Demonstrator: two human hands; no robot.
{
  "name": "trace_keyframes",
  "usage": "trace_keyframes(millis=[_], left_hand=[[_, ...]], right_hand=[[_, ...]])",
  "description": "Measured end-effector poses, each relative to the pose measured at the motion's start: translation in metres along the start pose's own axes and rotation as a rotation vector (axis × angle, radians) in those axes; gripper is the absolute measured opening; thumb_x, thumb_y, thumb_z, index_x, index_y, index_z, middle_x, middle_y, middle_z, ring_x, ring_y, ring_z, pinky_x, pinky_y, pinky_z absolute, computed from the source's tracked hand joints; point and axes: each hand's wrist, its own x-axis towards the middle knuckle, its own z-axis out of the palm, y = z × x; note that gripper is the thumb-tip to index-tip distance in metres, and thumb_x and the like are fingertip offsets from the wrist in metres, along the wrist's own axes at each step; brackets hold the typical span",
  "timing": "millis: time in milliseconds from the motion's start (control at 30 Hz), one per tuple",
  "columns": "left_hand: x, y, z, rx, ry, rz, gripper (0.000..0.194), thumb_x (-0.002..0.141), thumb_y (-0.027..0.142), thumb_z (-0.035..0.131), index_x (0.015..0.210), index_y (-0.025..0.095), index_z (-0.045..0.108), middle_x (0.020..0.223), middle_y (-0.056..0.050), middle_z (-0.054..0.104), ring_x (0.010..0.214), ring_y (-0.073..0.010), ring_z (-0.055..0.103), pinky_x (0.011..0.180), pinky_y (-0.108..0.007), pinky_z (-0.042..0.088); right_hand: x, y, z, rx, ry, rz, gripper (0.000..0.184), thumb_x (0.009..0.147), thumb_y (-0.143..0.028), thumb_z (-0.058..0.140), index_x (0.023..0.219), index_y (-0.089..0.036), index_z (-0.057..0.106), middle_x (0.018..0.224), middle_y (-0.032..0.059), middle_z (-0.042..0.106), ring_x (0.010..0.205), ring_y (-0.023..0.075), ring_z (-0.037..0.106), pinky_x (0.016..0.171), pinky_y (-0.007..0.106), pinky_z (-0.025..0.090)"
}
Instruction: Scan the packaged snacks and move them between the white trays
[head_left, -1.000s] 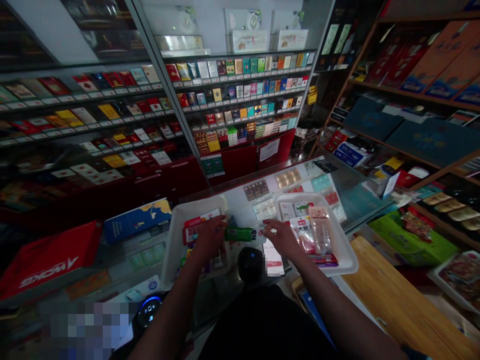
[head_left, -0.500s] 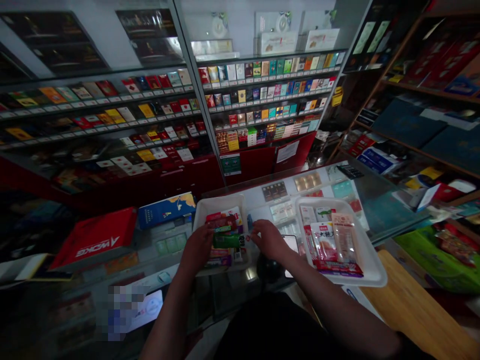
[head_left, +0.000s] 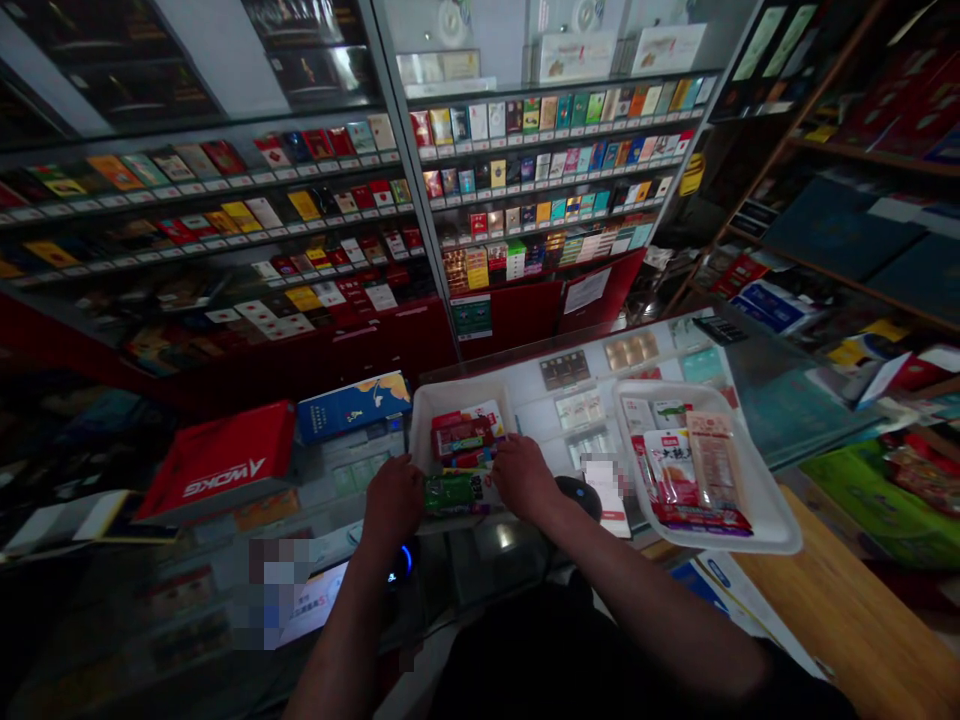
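A green snack packet is stretched between my two hands, low over the front of the left white tray. My left hand has its fingers closed at the packet's left end. At the other end, my right hand pinches it, its fingertips partly hidden. Behind the packet, red and other colourful snack packets lie inside that tray. To the right, a second white tray holds several snack packets, among them a white-and-red one and a pale pink one.
Both trays stand on a glass counter. A red box and a blue box lie left. A black round device and a phone sit between the trays. Cigarette shelves rise behind; a wooden board is at right.
Both hands have carried the green packet from the gap between the trays leftward over the left tray's front. The view has swung left, so the surroundings appear further right.
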Motion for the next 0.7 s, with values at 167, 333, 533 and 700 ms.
trace_keyframes(millis=[167, 333, 533, 700], left_hand=[[0.001, -0.005, 0.004, -0.032, -0.007, 0.001, 0.027, 0.091, 0.028, 0.048, 0.084, 0.022, 0.074, 0.127, -0.013, 0.071, 0.124, -0.0313, 0.062, 0.111, -0.048, 0.048], [0.005, 0.004, 0.002, -0.038, -0.027, 0.028, 0.029, 0.09, 0.038, 0.051, 0.093, 0.021, 0.075, 0.131, -0.013, 0.069, 0.127, -0.0315, 0.061, 0.113, -0.047, 0.046], [0.011, 0.033, -0.009, -0.048, -0.044, 0.085, 0.037, 0.093, 0.042, 0.046, 0.099, 0.019, 0.075, 0.132, -0.015, 0.068, 0.122, -0.0312, 0.064, 0.107, -0.047, 0.049], [0.012, 0.075, -0.014, -0.092, 0.039, 0.131, 0.033, 0.092, 0.041, 0.048, 0.099, 0.02, 0.073, 0.126, -0.013, 0.071, 0.116, -0.03, 0.067, 0.103, -0.045, 0.052]], right_hand=[[-0.005, -0.01, 0.0, -0.093, 0.037, 0.057, 0.014, 0.089, -0.026, 0.065, 0.094, -0.016, 0.075, 0.111, 0.0153, 0.069, 0.123, 0.0322, 0.05, 0.108, 0.047, 0.037], [-0.014, -0.013, -0.007, -0.116, 0.03, 0.083, 0.017, 0.092, -0.027, 0.062, 0.096, -0.016, 0.074, 0.114, 0.0132, 0.068, 0.128, 0.0318, 0.047, 0.111, 0.048, 0.033], [-0.031, -0.008, -0.026, -0.156, 0.048, 0.076, 0.024, 0.096, -0.031, 0.058, 0.101, -0.015, 0.074, 0.118, 0.0144, 0.068, 0.131, 0.0317, 0.046, 0.115, 0.051, 0.028], [-0.052, 0.014, -0.047, -0.153, 0.099, 0.038, 0.02, 0.095, -0.027, 0.058, 0.099, -0.017, 0.074, 0.117, 0.0129, 0.07, 0.128, 0.0293, 0.05, 0.117, 0.051, 0.027]])
